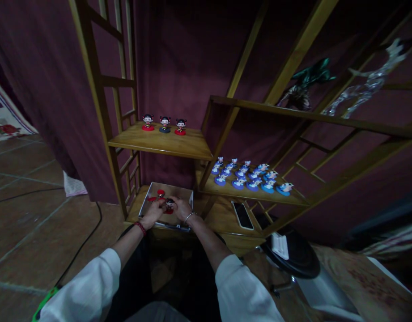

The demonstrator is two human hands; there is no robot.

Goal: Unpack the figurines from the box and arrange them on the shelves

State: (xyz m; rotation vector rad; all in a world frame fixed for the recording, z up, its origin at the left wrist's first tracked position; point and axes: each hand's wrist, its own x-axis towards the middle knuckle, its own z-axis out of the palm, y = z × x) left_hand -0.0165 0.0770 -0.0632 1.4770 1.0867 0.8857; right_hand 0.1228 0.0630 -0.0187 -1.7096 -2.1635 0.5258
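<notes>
Noting left hand [152, 213] and right hand [180, 210] closed in around a small red-and-black figurine [169, 205] in a shallow box [165, 190] on the lower shelf [133, 213]; whether either grip holds it is unclear. Fumbling could tip it against the box.

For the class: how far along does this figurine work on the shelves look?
Done-looking: three figurines stand in a row on the upper wooden shelf. In hand: the left hand and right hand are at a red-based figurine in an open box. Left: more red pieces in the box, and the many blue figurines on the right-hand shelf.
</notes>
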